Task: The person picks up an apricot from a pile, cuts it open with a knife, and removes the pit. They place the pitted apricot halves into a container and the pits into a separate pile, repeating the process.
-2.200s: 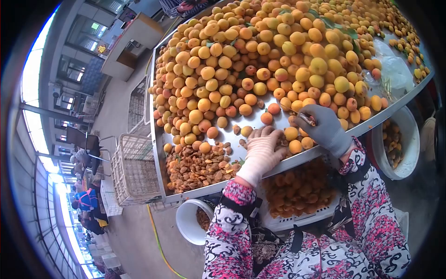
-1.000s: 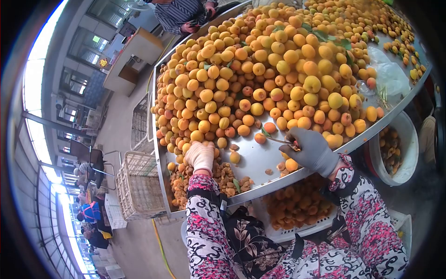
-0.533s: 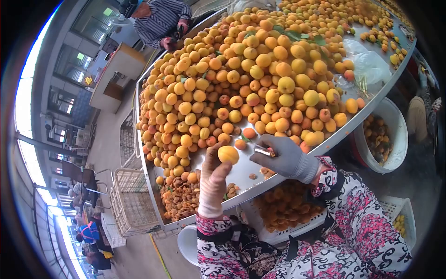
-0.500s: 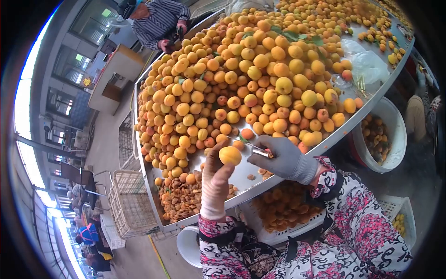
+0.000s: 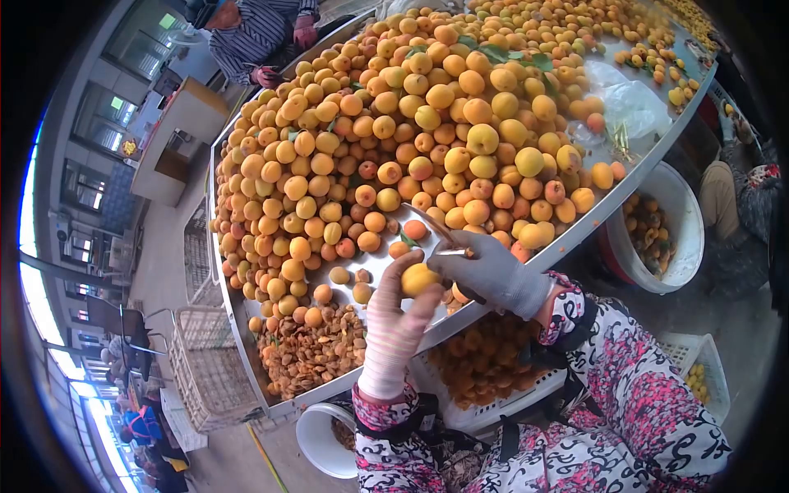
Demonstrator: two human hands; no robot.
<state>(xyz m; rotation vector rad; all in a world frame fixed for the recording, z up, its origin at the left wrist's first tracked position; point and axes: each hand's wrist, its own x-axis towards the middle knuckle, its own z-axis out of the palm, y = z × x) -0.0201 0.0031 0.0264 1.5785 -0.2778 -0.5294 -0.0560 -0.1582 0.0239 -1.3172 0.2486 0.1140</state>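
My left hand (image 5: 393, 316), in a pale, stained glove, closes its fingers and thumb around a yellow apricot (image 5: 418, 280). Just right of it is my right hand (image 5: 497, 275) in a grey glove, gripping a small knife (image 5: 448, 240) whose thin blade points up and left. The two hands are close together over the table's near edge, and the right fingertips lie beside the apricot. Ahead of them a big heap of apricots (image 5: 362, 123) covers the metal table (image 5: 382, 261). Brown apricot stones (image 5: 308, 352) are piled at the near left corner.
Under the table edge a white crate (image 5: 460, 421) holds orange fruit pieces. White buckets stand at right (image 5: 689, 218) and lower left (image 5: 316, 440). A clear plastic bag (image 5: 629, 99) lies at the table's right. Wire crates (image 5: 209, 361) are on the left; a co-worker (image 5: 259, 37) is across the table.
My right hand has come left and my left hand slightly right, so they now nearly meet at the apricot. The whole view has shifted a little.
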